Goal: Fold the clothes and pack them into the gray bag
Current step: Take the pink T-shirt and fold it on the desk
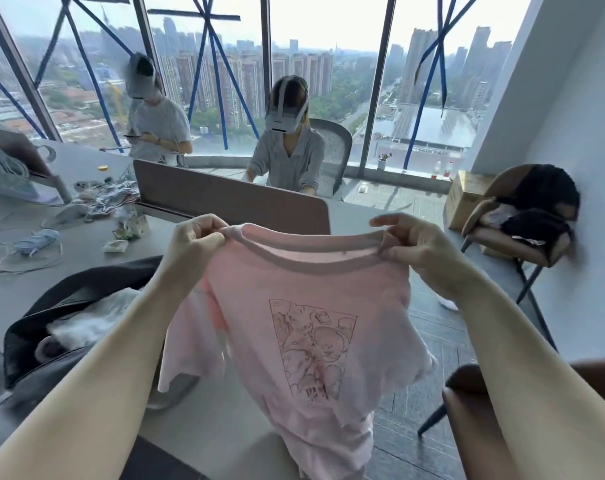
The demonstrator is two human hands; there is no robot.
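I hold up a pink T-shirt with a line-drawn print on its front. It hangs in the air over the table's near corner. My left hand pinches the collar at the shirt's left shoulder. My right hand pinches the collar at the right shoulder. The shirt's hem droops past the table edge. The gray bag lies open on the table at my lower left, with light-coloured fabric inside it.
The gray table carries cables, small packets and a monitor at the left. A brown divider panel stands behind the shirt, with two persons beyond it. Chairs stand at the right, one holding dark items.
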